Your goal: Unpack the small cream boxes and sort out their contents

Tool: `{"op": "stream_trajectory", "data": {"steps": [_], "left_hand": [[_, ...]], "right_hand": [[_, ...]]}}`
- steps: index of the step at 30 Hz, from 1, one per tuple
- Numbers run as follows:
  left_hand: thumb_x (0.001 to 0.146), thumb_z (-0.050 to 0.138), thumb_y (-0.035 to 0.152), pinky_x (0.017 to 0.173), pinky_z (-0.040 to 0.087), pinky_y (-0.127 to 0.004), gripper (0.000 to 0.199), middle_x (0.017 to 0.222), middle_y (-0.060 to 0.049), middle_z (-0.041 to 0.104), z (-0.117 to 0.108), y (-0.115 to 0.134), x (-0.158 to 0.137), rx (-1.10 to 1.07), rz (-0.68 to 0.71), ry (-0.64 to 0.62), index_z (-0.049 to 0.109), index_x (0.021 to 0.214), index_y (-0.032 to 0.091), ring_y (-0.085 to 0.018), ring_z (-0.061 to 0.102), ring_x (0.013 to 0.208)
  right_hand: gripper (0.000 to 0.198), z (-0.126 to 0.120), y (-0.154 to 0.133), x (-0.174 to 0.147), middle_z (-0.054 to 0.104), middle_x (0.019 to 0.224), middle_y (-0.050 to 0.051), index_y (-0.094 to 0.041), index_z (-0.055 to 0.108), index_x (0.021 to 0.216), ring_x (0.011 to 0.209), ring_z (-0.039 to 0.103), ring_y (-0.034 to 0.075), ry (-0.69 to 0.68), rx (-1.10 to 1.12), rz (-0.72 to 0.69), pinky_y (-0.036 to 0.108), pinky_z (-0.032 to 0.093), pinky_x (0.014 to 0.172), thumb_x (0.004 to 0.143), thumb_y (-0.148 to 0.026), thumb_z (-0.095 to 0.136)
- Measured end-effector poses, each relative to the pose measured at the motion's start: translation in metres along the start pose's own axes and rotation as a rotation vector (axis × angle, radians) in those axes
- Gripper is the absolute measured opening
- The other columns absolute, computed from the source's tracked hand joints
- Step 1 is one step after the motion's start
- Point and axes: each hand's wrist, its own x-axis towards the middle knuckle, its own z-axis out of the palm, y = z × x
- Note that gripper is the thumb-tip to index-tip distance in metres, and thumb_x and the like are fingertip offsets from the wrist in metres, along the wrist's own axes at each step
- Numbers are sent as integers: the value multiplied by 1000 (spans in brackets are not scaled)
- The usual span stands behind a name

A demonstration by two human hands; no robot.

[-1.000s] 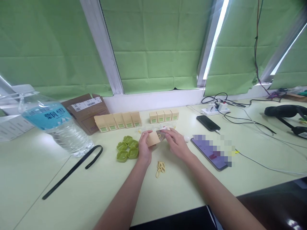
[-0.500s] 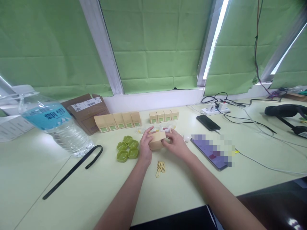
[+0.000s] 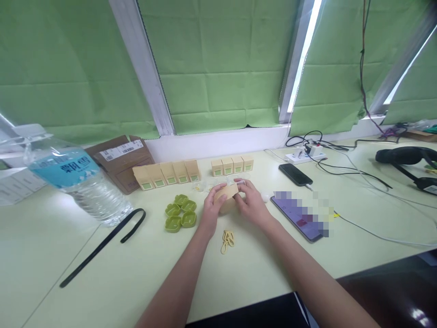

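Note:
A small tan cardboard box (image 3: pixel 226 195) is held up over the table between both hands. My left hand (image 3: pixel 212 208) is closed around its left side, with the thumb across the front. My right hand (image 3: pixel 250 200) grips the box's right end, where a bit of white shows by the fingers; what that is I cannot tell. Just below the hands lies a little heap of pale yellow loops (image 3: pixel 227 240). Several green clover-shaped cups (image 3: pixel 180 213) sit to the left of my left hand. Behind the hands are small clear plastic pieces (image 3: pixel 201 186), partly hidden.
Small tan boxes with green labels stand in a left row (image 3: pixel 167 174) and a right row (image 3: pixel 232 166). A large water bottle (image 3: pixel 82 177), a black strap (image 3: pixel 102 248) and a brown carton (image 3: pixel 121 159) are leftward. Rightward lie two phones (image 3: pixel 295 174), a power strip (image 3: pixel 305 156) and cables.
The box has been tilted and turned slightly in my hands. My left thumb has come across its front. The things on the table have stayed put.

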Motion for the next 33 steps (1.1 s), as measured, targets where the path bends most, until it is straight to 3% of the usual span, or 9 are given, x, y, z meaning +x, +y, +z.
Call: {"op": "stream_trajectory", "data": {"steps": [9,17,33], "left_hand": [[72,81,43,94,51,-36,60,128,-9,62,2,-3,4,197,43,-55,59,124,24,-26,61,113],[72,80,45,97,50,-37,59,127,-9,62,5,-3,4,291,49,3,60,121,22,-26,60,116],[74,76,47,95,49,-38,56,120,-10,66,4,-7,6,316,75,127,61,120,19,-26,62,110]], "right_hand": [[16,0,6,0,55,134,12,-23,62,93,126,53,28,106,-37,-20,48,46,101,89,-13,50],[12,2,7,0,54,140,11,-23,62,92,131,49,28,165,-67,-32,52,42,107,92,-17,51],[20,-6,2,3,58,124,11,-23,66,93,125,54,25,273,7,-58,46,43,109,99,-31,49]]}}
